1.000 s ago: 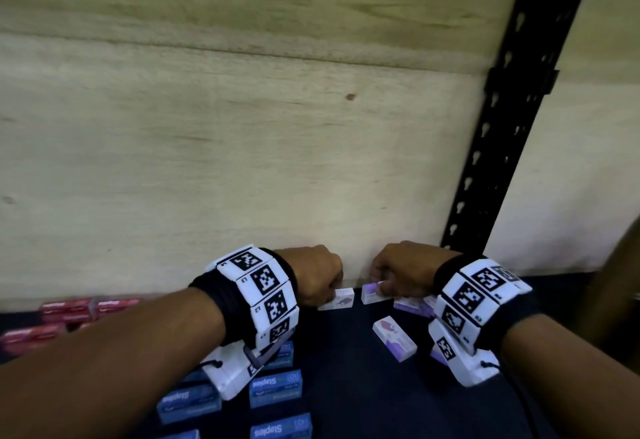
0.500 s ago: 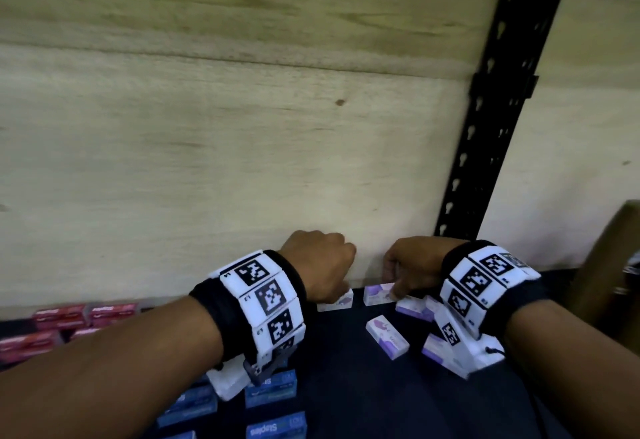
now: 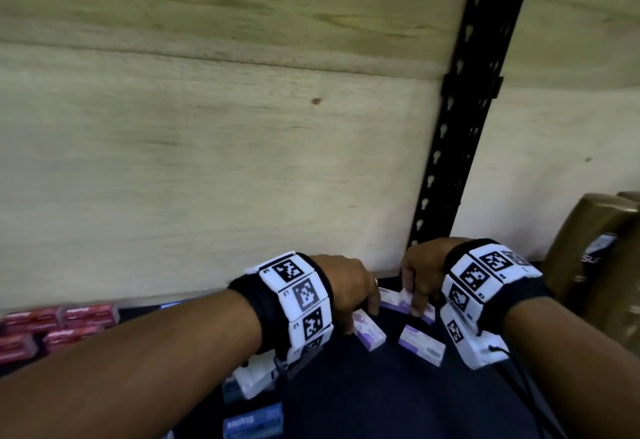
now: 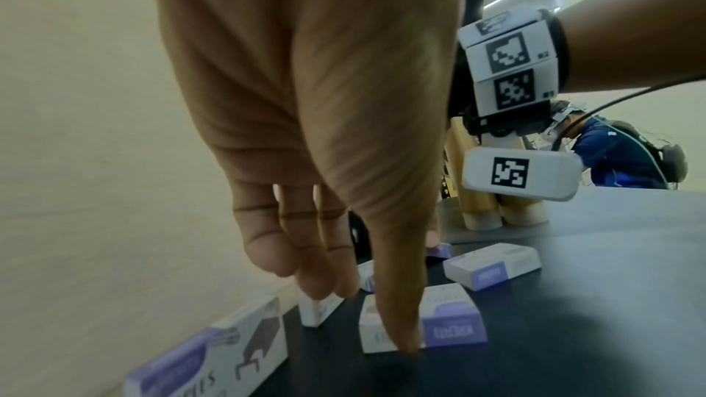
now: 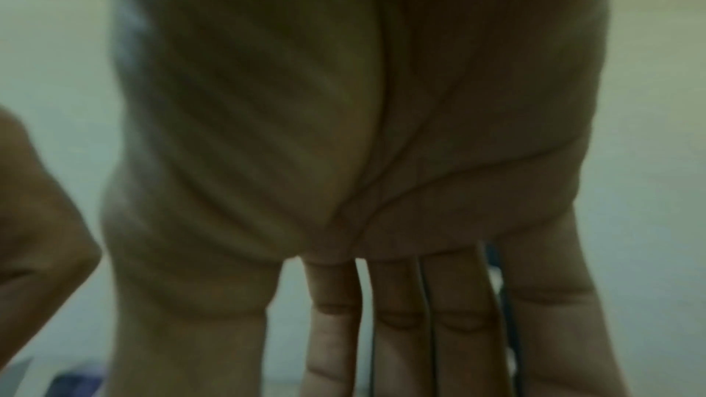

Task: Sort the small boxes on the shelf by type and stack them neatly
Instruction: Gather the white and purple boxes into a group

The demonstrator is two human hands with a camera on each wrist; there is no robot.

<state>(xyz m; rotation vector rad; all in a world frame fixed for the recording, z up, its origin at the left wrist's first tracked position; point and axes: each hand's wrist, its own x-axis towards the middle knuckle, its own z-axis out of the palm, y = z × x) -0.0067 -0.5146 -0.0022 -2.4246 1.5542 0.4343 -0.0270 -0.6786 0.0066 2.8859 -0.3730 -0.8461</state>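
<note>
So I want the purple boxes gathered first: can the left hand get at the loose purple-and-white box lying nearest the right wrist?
Probably yes. The left hand is just beside it, and that box lies flat on open shelf with nothing on top; only another purple box sits between.

Count by kind, head view unless stated. White-and-purple staple boxes (image 3: pixel 370 331): four visible at lower centre; the left wrist view shows five (image 4: pixel 450 323). Red boxes (image 3: pixel 88 312): about five at lower left, blurred. Blue Staples boxes (image 3: pixel 252 423): two clearly, lower centre. Brown cardboard cartons (image 3: pixel 595 251): two at right edge. Hands: two.
</note>
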